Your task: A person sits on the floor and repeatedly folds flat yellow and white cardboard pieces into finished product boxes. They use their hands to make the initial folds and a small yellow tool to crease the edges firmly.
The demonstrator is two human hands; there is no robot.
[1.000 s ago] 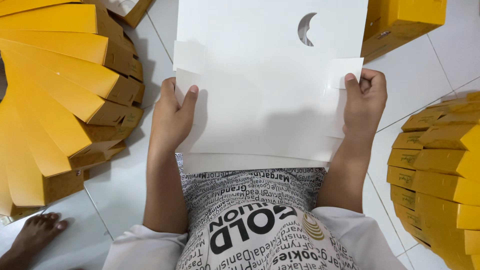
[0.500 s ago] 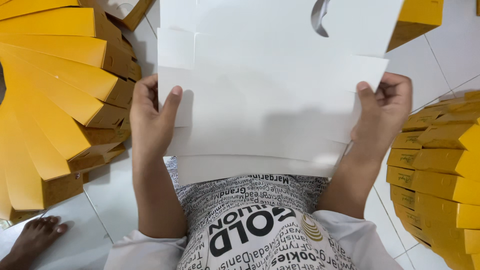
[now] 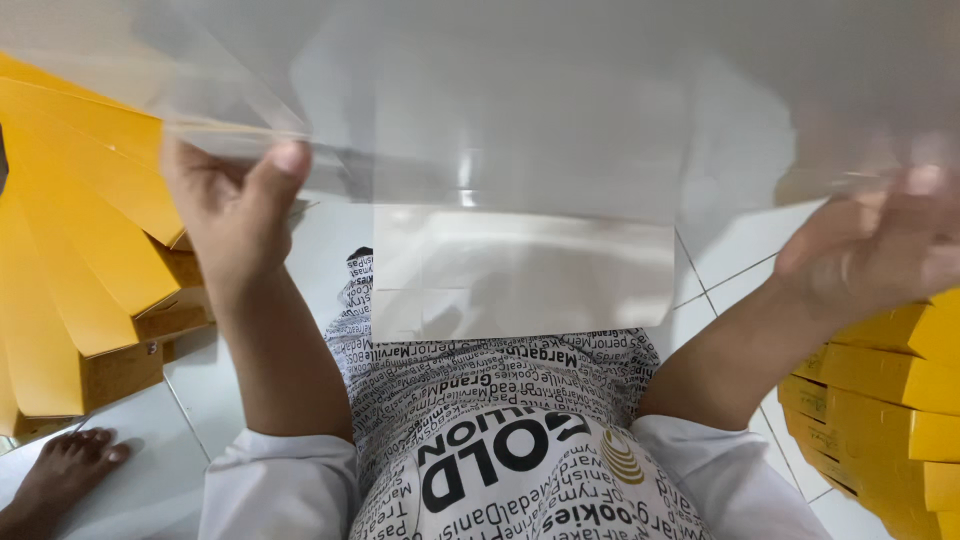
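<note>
Cardboard sheet [image 3: 520,130], white and flat, has risen close to the camera since a moment ago, filling the upper view. Left hand [image 3: 235,215] pinches its left edge beside fanned yellow boxes [image 3: 70,200]; right hand [image 3: 865,255], blurred, grips the right edge above more yellow boxes [image 3: 880,400].

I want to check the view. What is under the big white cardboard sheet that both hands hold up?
Below the white cardboard sheet show the printed lap cloth, white floor tiles and both forearms. The left hand and right hand grip its edges. The floor farther ahead is covered.
</note>
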